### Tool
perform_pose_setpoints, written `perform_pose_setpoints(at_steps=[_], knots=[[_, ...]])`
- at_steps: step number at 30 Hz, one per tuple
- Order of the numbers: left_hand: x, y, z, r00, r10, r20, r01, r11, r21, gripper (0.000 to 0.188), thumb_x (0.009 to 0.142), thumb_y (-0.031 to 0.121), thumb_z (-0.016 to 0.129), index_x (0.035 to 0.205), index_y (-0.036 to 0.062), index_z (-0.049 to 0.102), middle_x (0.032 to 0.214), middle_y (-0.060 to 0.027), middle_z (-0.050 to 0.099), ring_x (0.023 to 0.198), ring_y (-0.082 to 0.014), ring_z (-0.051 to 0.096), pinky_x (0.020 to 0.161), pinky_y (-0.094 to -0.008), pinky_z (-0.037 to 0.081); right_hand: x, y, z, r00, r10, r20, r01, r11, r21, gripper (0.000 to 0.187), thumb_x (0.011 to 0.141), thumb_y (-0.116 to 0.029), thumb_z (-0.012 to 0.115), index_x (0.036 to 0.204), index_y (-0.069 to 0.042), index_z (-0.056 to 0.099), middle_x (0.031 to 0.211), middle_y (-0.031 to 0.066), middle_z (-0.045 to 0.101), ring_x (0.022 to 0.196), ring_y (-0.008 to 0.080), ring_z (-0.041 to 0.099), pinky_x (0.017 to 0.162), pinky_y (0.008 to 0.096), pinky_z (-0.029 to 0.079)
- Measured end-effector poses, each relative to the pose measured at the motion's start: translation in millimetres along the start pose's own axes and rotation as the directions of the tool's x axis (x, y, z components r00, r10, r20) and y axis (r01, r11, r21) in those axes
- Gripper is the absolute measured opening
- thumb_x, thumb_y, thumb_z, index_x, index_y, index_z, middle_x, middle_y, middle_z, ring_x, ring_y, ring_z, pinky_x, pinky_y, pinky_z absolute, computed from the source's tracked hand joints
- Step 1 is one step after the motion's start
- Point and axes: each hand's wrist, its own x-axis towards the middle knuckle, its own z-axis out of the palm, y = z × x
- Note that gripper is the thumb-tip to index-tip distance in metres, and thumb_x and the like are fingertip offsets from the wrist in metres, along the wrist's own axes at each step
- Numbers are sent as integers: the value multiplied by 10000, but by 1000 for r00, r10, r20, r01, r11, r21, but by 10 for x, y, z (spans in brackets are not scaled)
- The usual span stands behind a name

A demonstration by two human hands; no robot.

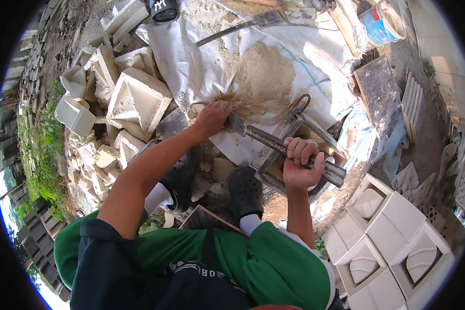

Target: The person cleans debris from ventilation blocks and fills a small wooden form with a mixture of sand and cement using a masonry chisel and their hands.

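Observation:
My right hand [300, 164] is wrapped round the dark handle of a flat-bladed tool [266, 138], which lies aslant in front of me. Its flat metal head [235, 125] points left, close to my left hand [212, 119]. The fingers of that left hand are curled at the near edge of a sand heap [263, 77]; what they hold, if anything, is hidden. A pale curved edge [195, 109] shows beside them. Under the tool and my right hand stands a metal frame mould [277, 153] with a loop handle [299, 105].
White sheeting [170, 51] lies under the sand, with a flat metal tool [243, 28] on it. Broken cream blocks [139, 101] are heaped left. Hollow cream blocks [392, 232] stand lower right. A blue bucket [375, 29] and dark board [378, 92] are far right.

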Motion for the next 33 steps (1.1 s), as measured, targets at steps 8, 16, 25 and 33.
perform_pose_setpoints(at_steps=[8,16,25,33], knots=[[52,-23,69,985,-135,105,143,987,-70,337,748,4,536,1084,22,565,981,-138,562,978,-331,566,798,-418,493,88,-501,-66,971,-240,13,239,970,38,484,917,-467,408,575,-132,338,545,1,333,577,162,359,700,358,332],[258,-185,-17,972,-146,183,169,979,-117,161,689,5,558,834,34,622,769,-190,616,774,-376,620,681,-464,496,77,-545,-434,956,-214,-201,240,964,114,489,919,-466,373,561,-139,312,529,-7,289,562,161,325,677,344,311],[135,-35,-70,992,-110,-54,103,987,-126,359,756,45,549,1114,38,570,970,-150,629,906,-344,603,726,-448,487,87,-409,-357,978,-203,-44,202,979,-30,489,937,-465,376,586,-126,334,555,0,319,578,158,338,689,355,328],[326,742,90,984,-124,129,160,935,-318,311,841,108,541,1148,65,563,1090,-109,563,1096,-297,515,839,-408,483,238,-710,-281,954,-300,-22,300,954,-24,501,923,-514,369,589,-141,345,534,-11,321,569,152,342,681,353,316]])
